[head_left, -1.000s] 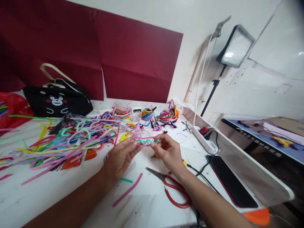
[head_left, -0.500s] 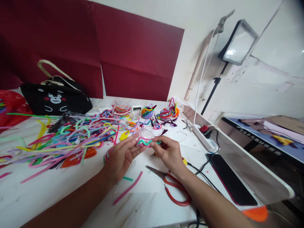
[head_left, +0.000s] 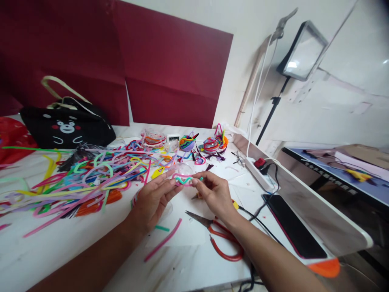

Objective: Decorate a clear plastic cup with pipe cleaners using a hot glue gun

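Observation:
Between my two hands is a clear plastic ball (head_left: 183,169) with wavy pink and green pipe cleaners (head_left: 184,181) along its near side. My left hand (head_left: 155,195) holds the ball from the left, its thumb on the near face. On the right, my right hand (head_left: 212,193) pinches the green pipe cleaner's end with thumb and forefinger against the ball. Below my hands lie red-handled scissors (head_left: 225,240), blades pointing left. Cut pieces of pink pipe cleaner (head_left: 163,240) and green pipe cleaner (head_left: 162,228) lie to their left.
A tangled heap of colourful pipe cleaners (head_left: 88,178) covers the table's left side. Several decorated balls (head_left: 187,143) stand at the back. A black bag (head_left: 67,127) is at back left. To the right are a power strip (head_left: 258,175), a phone (head_left: 293,227) and a cable.
The green pipe cleaner's visible wave looks slightly different at my right fingertips. Both hands keep their hold on the ball. The whole view has shifted slightly.

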A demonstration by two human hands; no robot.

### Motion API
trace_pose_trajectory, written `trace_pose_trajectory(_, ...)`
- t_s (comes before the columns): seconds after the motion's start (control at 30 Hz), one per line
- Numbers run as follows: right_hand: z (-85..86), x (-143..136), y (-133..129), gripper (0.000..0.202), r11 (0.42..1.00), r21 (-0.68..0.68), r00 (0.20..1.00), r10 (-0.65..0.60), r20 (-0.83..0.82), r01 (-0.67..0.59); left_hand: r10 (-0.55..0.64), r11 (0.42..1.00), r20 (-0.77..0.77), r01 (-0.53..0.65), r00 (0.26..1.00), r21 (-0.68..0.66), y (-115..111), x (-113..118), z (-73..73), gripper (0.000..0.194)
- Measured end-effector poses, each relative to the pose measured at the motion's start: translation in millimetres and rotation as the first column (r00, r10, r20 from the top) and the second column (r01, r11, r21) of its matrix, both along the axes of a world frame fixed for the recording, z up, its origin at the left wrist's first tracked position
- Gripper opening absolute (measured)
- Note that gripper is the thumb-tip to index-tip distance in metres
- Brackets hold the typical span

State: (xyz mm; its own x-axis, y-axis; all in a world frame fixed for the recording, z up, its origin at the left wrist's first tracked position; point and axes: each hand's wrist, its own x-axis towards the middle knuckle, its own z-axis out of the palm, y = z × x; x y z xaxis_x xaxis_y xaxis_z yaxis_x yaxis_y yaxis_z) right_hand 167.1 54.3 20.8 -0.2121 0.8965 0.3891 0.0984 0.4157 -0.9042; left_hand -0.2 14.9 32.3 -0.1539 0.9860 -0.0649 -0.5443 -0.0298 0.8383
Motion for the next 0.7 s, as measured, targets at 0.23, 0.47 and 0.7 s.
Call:
trace_pose_trajectory(0.23,3.2,0.6,3.4,0.029,0.991,-0.117,0.993,0.051,-0.109,-0.064,0.032,0.999,0.077,-0.034,0.997,0.022,2.3,-3.3,0.9,0.011)
trace_pose_trajectory(0.47,3.7,1.2,6.7,0.030,0.993,-0.112,0.994,0.022,-0.104,-0.034,0.104,0.993,0.148,-0.094,0.984,-0.071,4.9,-2.1,2.9,0.019)
trace_pose_trajectory(0.7,2.7,2.0,9.7,0.027,0.995,-0.095,0.995,-0.021,-0.098,0.012,0.134,0.980,0.164,-0.107,0.977,-0.167,5.0,-0.9,6.0,0.022)
